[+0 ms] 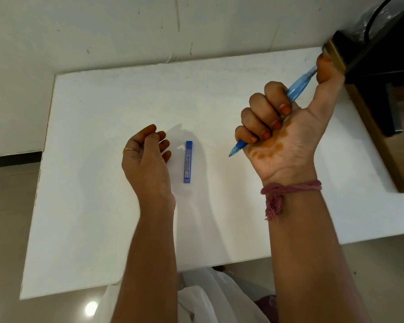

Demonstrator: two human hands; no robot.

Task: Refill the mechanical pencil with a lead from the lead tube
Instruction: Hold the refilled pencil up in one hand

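Two hands over a white counter (103, 101) here. The right hand (287, 127) is raised with the palm facing the camera, and its fingers (264, 108) are curled tight round a blue mechanical pencil (296, 86). The thumb sticks out straight and its tip presses on the pencil's top end, up by a dark object (383, 54) at the counter's far right corner. The pencil's tip pokes out below the little finger, pointing down and to the left, clear of the counter as far as I can see. There's a pinkish thread band (289, 190) tied round that wrist.

The left hand (145, 157) sits low over the counter, fingers loosely curled and holding nothing, with a gold ring (128, 149) on one of them. Can't tell if it's actually resting on the surface.

The blue lead tube (188, 162) lies flat on the counter just to the right of the left hand's fingertips, not touching them, and well to the left of the pencil tip.
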